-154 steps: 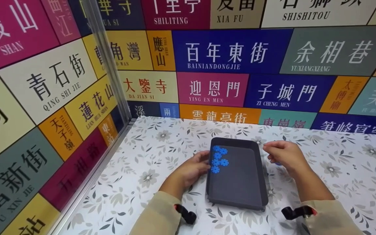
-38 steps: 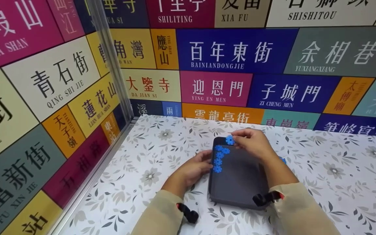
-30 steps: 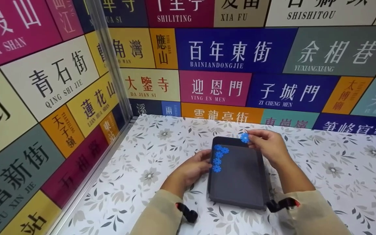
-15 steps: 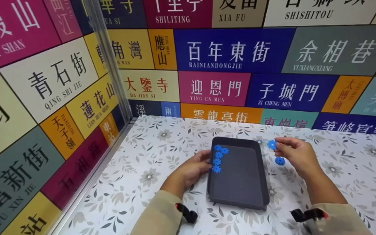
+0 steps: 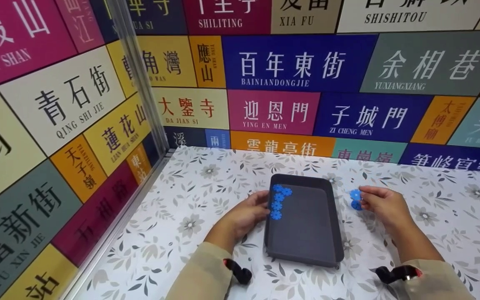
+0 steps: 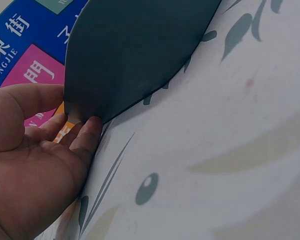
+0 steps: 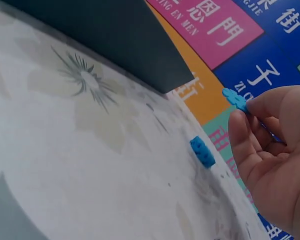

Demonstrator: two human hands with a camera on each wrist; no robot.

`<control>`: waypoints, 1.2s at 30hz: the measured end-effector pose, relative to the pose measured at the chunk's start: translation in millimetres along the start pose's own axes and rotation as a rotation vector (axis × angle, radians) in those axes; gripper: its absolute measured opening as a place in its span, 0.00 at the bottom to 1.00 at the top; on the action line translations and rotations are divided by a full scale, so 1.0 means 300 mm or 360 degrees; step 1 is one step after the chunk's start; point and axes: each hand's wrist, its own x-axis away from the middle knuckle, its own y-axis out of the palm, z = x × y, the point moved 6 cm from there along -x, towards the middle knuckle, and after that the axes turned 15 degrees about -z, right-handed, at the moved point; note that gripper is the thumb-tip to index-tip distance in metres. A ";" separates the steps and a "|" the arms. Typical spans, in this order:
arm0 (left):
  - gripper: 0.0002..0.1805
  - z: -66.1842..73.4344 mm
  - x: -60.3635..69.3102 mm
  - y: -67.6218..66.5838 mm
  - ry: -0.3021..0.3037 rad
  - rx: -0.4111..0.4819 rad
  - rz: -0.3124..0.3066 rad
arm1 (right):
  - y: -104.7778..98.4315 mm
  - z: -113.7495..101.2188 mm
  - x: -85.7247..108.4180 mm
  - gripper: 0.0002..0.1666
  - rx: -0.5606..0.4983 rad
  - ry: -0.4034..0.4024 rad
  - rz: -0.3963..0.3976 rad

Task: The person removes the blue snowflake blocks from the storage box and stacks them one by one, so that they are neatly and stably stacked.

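In the head view, my right hand (image 5: pixel 386 206) pinches a blue flower-shaped plastic disc (image 5: pixel 355 194) between thumb and finger, just right of the tray. A short stack of like discs (image 7: pixel 202 152) stands on the table below it, partly covered by the held disc in the head view. Several more blue discs (image 5: pixel 279 197) lie flat along the left side of the dark grey tray (image 5: pixel 306 237), near its far left corner. My left hand (image 5: pixel 242 218) rests its fingertips against the tray's left wall; in the left wrist view the thumb and fingers (image 6: pixel 87 137) touch its outer side.
A flower-patterned white cloth (image 5: pixel 190 227) covers the table. Colourful sign-covered walls (image 5: pixel 298 62) rise behind and to the left, meeting at a metal corner post (image 5: pixel 138 79). Something dark blue shows at the table's far right edge.
My right hand has moved from over the tray's far end out to the right and lowered towards the stack, disc still pinched. One disc fewer lies in the tray than five seconds ago.
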 end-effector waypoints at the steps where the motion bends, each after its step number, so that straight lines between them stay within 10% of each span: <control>1: 0.40 0.001 0.001 0.000 -0.0001 -0.0002 -0.0003 | -0.006 0.009 -0.002 0.25 0.0029 0.0021 0.0011; 12: 0.41 -0.002 -0.004 -0.003 0.0011 0.0000 -0.0004 | -0.036 0.072 -0.025 0.29 0.0283 0.0166 0.0005; 36: 0.41 0.000 -0.002 -0.001 0.0006 -0.0016 0.0008 | -0.037 0.096 -0.029 0.29 0.0255 0.0239 0.0056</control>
